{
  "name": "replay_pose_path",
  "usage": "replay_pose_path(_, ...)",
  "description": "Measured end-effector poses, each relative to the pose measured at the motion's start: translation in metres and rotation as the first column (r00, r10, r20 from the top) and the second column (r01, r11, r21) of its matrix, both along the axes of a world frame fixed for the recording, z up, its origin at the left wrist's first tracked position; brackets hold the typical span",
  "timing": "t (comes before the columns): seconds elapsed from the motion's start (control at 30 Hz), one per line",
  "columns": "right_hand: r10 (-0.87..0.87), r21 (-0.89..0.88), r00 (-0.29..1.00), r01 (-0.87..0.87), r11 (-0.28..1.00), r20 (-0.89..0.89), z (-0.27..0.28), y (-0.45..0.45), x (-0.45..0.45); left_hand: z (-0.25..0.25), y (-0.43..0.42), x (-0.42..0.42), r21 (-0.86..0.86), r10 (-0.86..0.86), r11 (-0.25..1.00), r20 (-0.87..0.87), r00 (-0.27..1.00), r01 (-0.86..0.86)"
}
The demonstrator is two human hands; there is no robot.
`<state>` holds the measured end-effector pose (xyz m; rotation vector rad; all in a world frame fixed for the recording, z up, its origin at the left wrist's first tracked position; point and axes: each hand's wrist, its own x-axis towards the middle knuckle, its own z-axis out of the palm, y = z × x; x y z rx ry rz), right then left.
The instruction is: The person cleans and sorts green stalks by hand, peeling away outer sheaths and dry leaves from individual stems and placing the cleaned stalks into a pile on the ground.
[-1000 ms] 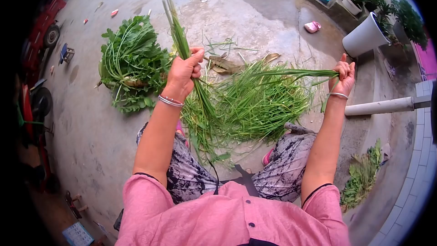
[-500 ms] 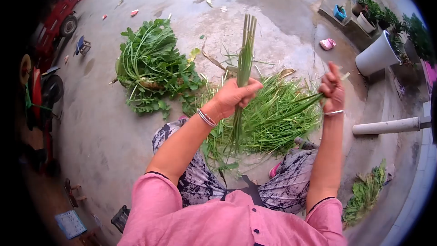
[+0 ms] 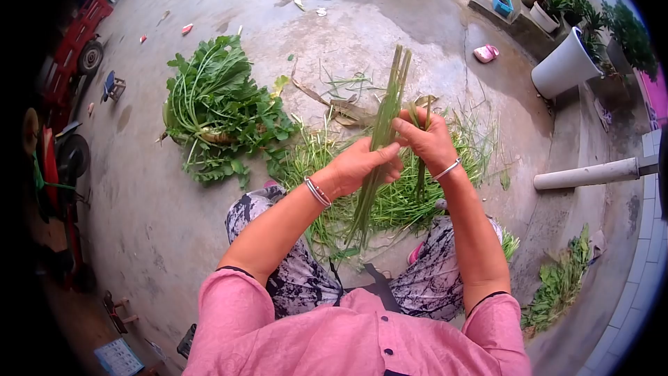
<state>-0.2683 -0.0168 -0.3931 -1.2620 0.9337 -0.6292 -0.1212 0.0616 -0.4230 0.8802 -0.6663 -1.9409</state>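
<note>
A bundle of long green stalks (image 3: 391, 108) stands nearly upright in my left hand (image 3: 365, 161), whose fingers are wrapped round its middle. My right hand (image 3: 426, 141) is close beside it, its fingertips near the bundle, and grips a few thin stalks (image 3: 421, 179) that hang down from it. Below both hands, a loose pile of cut green stalks (image 3: 403, 205) lies on the concrete between my legs. Leafy greens with pale roots (image 3: 216, 108) lie in a heap to the left of the pile.
Potted plants (image 3: 550, 0) and a tall white pot (image 3: 565, 66) stand at the right, above a white pipe (image 3: 588, 174). A pink shoe (image 3: 486, 53) lies nearby. Wilted greens (image 3: 560, 282) lie lower right. A red vehicle (image 3: 69, 56) stands at the far left.
My right hand has come in from the right to beside the bundle, bringing thin stalks along. My left hand still holds the bundle, now tilted slightly to the right.
</note>
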Motion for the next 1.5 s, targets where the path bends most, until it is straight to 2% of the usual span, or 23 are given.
replay_pose_path(0.07,-0.014,-0.076,0.999,0.012,0.997,-0.031,0.001,-0.004,-0.003,0.005,-0.002,0.001,0.018,0.04,0.999,-0.015,0.999,-0.04)
replay_pose_path(0.2,-0.027,-0.097,0.998,0.022,0.995,-0.051,0.005,-0.005,-0.005,0.006,-0.005,0.001,0.063,0.136,0.989,-0.054,0.989,-0.133)
replay_pose_path(0.37,-0.074,-0.136,0.985,0.053,0.989,-0.154,0.004,-0.01,-0.01,0.003,-0.006,0.004,0.076,0.175,0.982,-0.049,0.983,-0.171)
replay_pose_path(0.43,-0.058,-0.124,0.989,0.041,0.991,-0.136,0.007,-0.01,-0.009,0.003,-0.007,0.006,0.083,0.18,0.981,-0.054,0.982,-0.176)
replay_pose_path(0.5,-0.042,-0.112,0.992,0.028,0.993,-0.118,0.009,-0.008,-0.008,-0.003,-0.007,0.008,0.036,0.142,0.989,0.051,0.989,-0.144)
replay_pose_path(0.6,-0.052,-0.101,0.996,0.045,0.994,-0.067,0.011,-0.004,-0.004,-0.004,-0.007,0.006,0.041,0.118,0.992,0.078,0.99,-0.122)
replay_pose_path(0.73,-0.054,-0.116,0.996,0.045,0.992,-0.07,-0.002,-0.008,-0.005,0.007,-0.005,0.003,0.046,0.168,0.984,0.038,0.985,-0.17)
replay_pose_path(0.8,-0.054,-0.129,0.995,0.043,0.991,-0.083,-0.002,-0.008,-0.004,0.009,-0.009,0.008,-0.012,0.24,0.971,0.019,0.971,-0.24)
replay_pose_path(0.87,0.003,-0.131,0.989,-0.023,0.991,-0.151,0.0,-0.006,-0.002,0.01,-0.011,0.013,-0.015,0.225,0.974,0.037,0.974,-0.225)
replay_pose_path(0.97,0.016,-0.156,0.996,-0.029,0.987,-0.085,0.0,-0.002,0.001,0.01,-0.012,0.015,-0.002,0.201,0.98,0.059,0.978,-0.201)
replay_pose_path(1.1,0.023,-0.176,0.993,-0.044,0.983,-0.117,-0.005,-0.004,0.001,0.006,-0.014,0.019,0.018,0.234,0.972,0.047,0.971,-0.235)
replay_pose_path(1.2,-0.04,-0.192,0.992,0.017,0.981,-0.12,-0.008,-0.005,0.0,0.006,-0.017,0.02,-0.062,0.277,0.96,0.09,0.957,-0.273)
replay_pose_path(1.3,-0.106,-0.188,0.99,0.087,0.978,-0.091,0.0,-0.004,0.0,0.006,-0.017,0.021,-0.076,0.239,0.97,0.115,0.964,-0.231)
replay_pose_path(1.37,-0.206,-0.012,0.978,0.206,0.978,-0.018,0.01,-0.006,-0.001,0.004,-0.015,0.021,-0.088,0.234,0.971,0.183,0.955,-0.221)
replay_pose_path(1.4,-0.28,0.0,0.96,0.28,0.96,0.008,0.021,-0.005,0.001,0.003,-0.016,0.021,-0.1,0.229,0.972,0.249,0.941,-0.211)
replay_pose_path(1.43,-0.283,-0.001,0.959,0.284,0.959,0.008,0.021,-0.01,-0.003,0.002,-0.016,0.023,-0.102,0.227,0.973,0.248,0.942,-0.207)
replay_pose_path(1.5,-0.407,0.102,0.898,0.394,0.913,0.171,0.022,-0.024,-0.021,-0.001,-0.016,0.031,-0.086,0.21,0.978,0.333,0.919,-0.192)
